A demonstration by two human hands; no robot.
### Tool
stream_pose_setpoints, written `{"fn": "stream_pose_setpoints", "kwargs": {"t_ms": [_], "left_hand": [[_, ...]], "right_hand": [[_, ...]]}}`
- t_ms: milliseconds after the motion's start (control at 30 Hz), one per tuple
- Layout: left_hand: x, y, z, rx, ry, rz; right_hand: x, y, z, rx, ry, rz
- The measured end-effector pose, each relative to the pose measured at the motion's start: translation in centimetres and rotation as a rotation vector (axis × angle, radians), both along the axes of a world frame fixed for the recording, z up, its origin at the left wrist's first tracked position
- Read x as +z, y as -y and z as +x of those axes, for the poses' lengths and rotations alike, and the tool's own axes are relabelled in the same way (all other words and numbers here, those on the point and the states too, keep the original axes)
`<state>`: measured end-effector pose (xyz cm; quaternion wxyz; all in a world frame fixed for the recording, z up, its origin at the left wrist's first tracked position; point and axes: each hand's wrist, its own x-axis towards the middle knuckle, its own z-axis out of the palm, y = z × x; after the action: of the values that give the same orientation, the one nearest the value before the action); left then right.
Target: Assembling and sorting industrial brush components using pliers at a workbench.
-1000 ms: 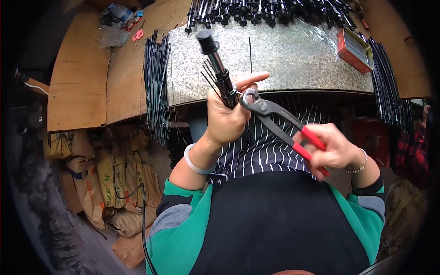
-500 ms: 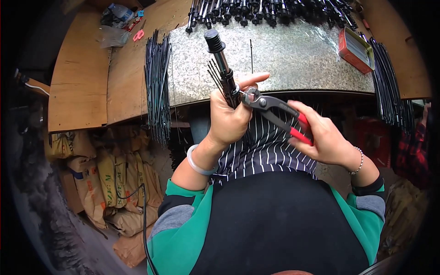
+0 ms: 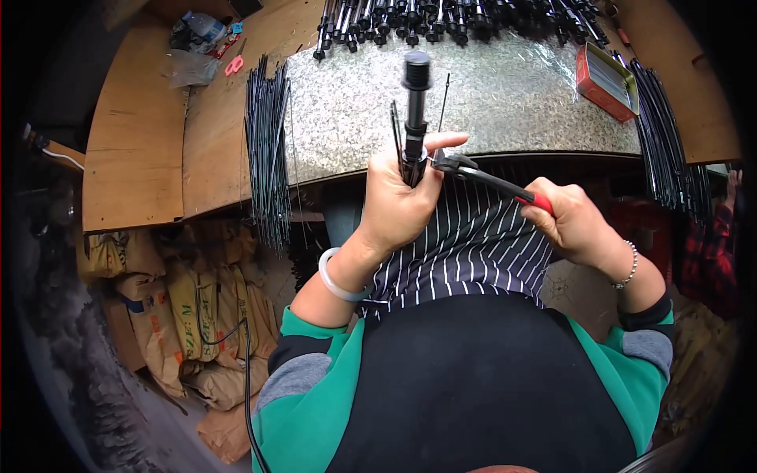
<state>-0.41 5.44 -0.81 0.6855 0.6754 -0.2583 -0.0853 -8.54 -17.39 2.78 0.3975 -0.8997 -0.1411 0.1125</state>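
My left hand [image 3: 397,206] is closed around an umbrella frame [image 3: 415,106], a shiny metal shaft with a ridged black cap and dark ribs. The frame stands nearly upright, its cap end up over the bench, and my left index finger points out to the right. My right hand [image 3: 574,222] grips end-cutting pincers [image 3: 498,184] by the red handles, which are squeezed together and seen nearly edge-on. Their jaws meet the frame beside my left thumb, where a thin bit of wire seems to be. My fingers partly hide the ribs and the joint.
More umbrella shafts [image 3: 441,20] lie in a row at the back of the speckled bench top [image 3: 347,110]. Bundles of black ribs [image 3: 268,150] hang over its front edge, left and right. A red tin [image 3: 605,83] stands back right; pink scissors [image 3: 234,65] lie back left. Sacks [image 3: 169,315] are below.
The frame has swung from leaning left to nearly upright. The pincers have rolled edge-on, their handles have closed together, and my right hand has moved slightly right.
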Motion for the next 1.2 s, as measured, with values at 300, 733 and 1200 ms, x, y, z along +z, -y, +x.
{"fn": "stream_pose_setpoints", "kwargs": {"t_ms": [300,733,1200], "left_hand": [[1.6,0.3,-0.3,0.082,0.092,0.468],[9.1,6.6,-0.8,-0.109,-0.164,-0.261],[8.0,9.7,-4.3,-0.881,0.964,0.131]], "right_hand": [[-4.5,2.7,3.4,-0.210,0.305,-0.462],[-5.0,-2.4,0.9,0.110,0.094,0.736],[-4.4,1.1,0.4,0.012,-0.538,1.719]]}}
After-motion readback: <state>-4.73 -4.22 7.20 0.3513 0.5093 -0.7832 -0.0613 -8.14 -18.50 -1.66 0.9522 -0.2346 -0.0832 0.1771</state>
